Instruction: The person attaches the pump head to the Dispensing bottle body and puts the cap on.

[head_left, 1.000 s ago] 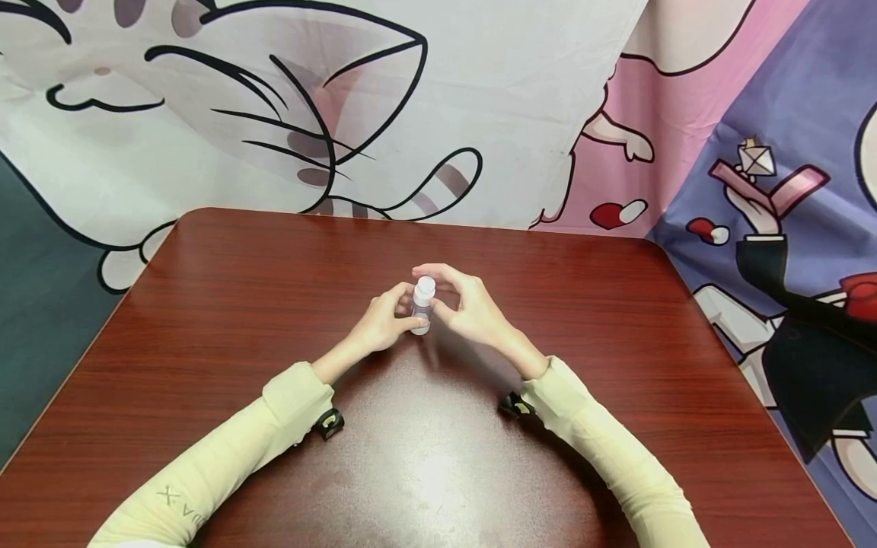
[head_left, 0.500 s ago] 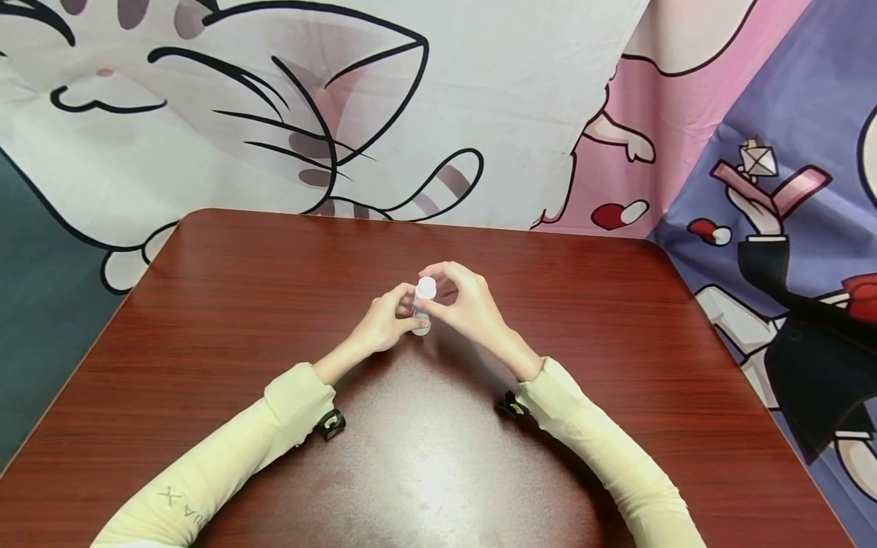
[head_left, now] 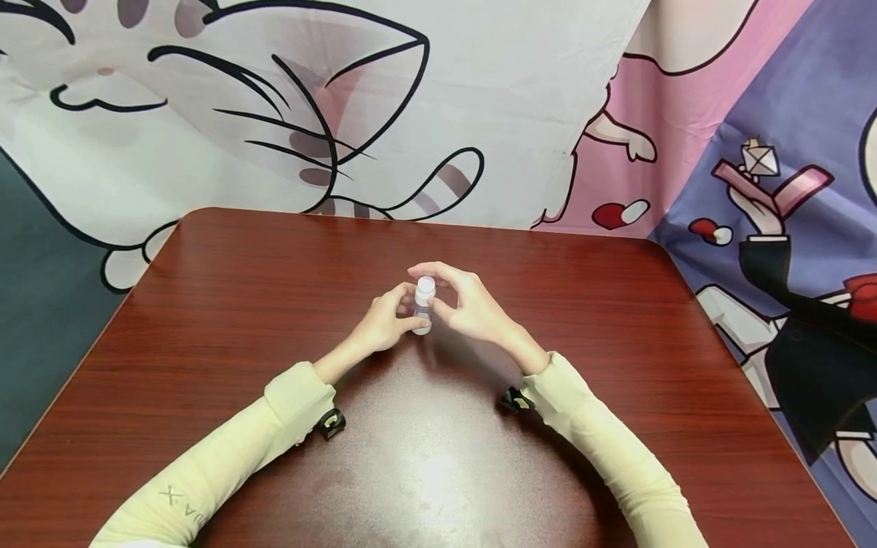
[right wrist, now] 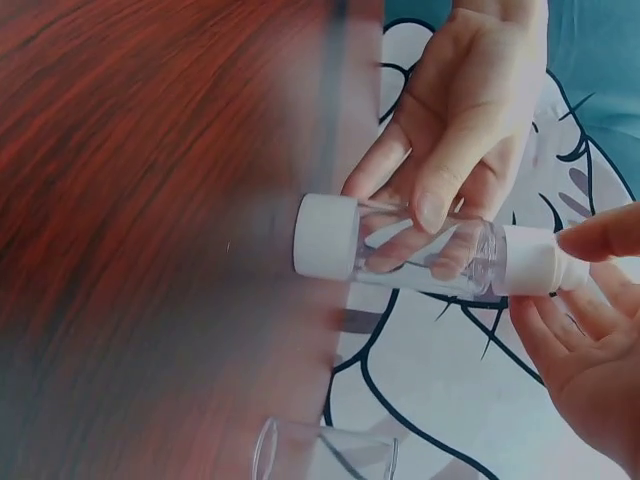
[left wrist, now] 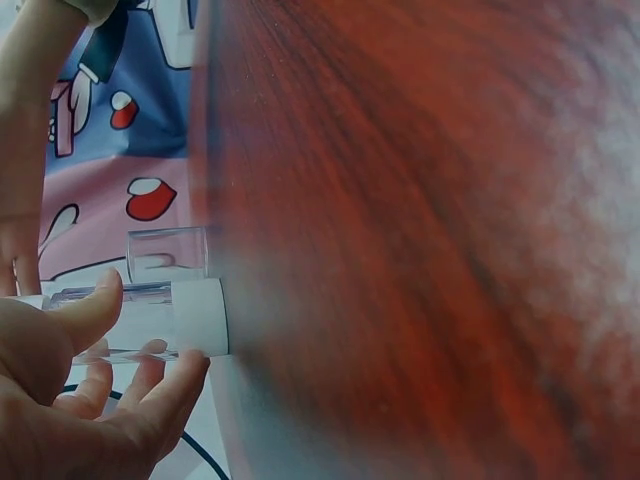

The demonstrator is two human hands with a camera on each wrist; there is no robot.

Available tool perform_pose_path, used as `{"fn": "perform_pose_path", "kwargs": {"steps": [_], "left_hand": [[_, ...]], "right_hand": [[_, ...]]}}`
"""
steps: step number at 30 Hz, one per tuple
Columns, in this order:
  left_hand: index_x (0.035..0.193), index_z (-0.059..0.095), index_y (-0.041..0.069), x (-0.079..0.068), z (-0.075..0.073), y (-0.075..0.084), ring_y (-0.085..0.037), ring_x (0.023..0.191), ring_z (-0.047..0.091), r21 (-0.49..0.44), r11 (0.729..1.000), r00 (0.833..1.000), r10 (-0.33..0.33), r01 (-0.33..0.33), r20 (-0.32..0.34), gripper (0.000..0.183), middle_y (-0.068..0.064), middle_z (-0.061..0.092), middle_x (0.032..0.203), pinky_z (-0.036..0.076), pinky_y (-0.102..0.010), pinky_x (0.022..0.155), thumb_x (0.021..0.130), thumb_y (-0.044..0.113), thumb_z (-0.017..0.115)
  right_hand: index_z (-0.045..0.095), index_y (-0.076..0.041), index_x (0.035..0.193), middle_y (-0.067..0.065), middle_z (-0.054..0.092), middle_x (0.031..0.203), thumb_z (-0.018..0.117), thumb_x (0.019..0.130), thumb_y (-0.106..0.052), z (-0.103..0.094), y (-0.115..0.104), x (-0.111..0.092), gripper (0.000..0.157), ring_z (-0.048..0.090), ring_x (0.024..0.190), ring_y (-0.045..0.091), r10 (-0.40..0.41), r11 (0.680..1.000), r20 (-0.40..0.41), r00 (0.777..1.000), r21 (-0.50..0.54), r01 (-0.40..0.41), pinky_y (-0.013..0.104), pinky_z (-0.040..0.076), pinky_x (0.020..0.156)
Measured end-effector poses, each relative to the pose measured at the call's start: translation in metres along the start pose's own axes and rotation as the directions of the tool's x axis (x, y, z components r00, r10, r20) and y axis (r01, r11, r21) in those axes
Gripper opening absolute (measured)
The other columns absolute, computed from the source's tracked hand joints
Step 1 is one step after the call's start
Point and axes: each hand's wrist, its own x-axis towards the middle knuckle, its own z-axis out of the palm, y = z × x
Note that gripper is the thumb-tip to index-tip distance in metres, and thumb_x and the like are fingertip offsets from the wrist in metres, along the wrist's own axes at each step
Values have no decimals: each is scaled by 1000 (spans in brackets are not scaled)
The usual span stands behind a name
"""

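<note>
A small clear bottle (head_left: 422, 310) with a white base (right wrist: 326, 236) stands upright on the table. My left hand (head_left: 384, 323) grips its body low down, with the thumb on the near side and the fingers behind. At the bottle's neck is a white screw collar (right wrist: 530, 260) with a narrower white top. My right hand (head_left: 476, 308) holds this collar between the thumb and fingers. The right wrist view shows the thumb tip at the collar's edge and fingertips around the other side. A clear cylindrical cover (left wrist: 168, 253) stands close to the bottle.
The dark red wooden table (head_left: 274, 274) has a strong light reflection near its front. Behind it hangs a cloth backdrop (head_left: 521, 114) with cartoon prints. Black wrist devices (head_left: 332, 423) are worn under both pale sleeves.
Half a second ago the right thumb reached across the front of the neck; now it has drawn back to the right and the fingers have swung left. The left hand and bottle have stayed put.
</note>
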Motion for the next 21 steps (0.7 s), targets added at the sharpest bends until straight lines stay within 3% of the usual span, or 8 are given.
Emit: {"fn": "perform_pose_path", "kwargs": {"steps": [5,11,17,21], "left_hand": [[123,52,-2,1,0,0,-35,103,66,-2,1000,1000,-1,1,1,45,-20,65,115,52,-45,91,84,9,72],[122,53,-1,1,0,2,-33,103,66,-2,1000,1000,-14,14,2,43,-20,65,115,53,-44,90,85,9,72],[122,53,0,1,1,1,-33,103,67,7,1000,1000,-14,14,-1,43,-19,66,114,53,-43,90,84,10,72],[122,53,1,0,0,2,-33,104,67,18,1000,1000,-15,15,-6,43,-18,66,114,52,-44,91,84,11,73]], "right_hand": [[60,-3,120,12,67,116,64,84,3,-1,2,0,37,67,102,20,23,999,-30,999,-23,-23,31,54,91],[63,-5,115,8,70,105,76,81,-11,1,1,0,37,70,86,17,61,991,-111,992,-109,-73,25,56,78],[65,-6,111,3,69,97,84,74,-23,5,-1,1,44,66,80,13,-11,964,-187,982,-263,-39,27,55,74],[63,-7,116,3,68,108,84,74,-26,0,-2,3,50,66,92,14,33,981,-142,989,-182,-59,30,54,83]]}}
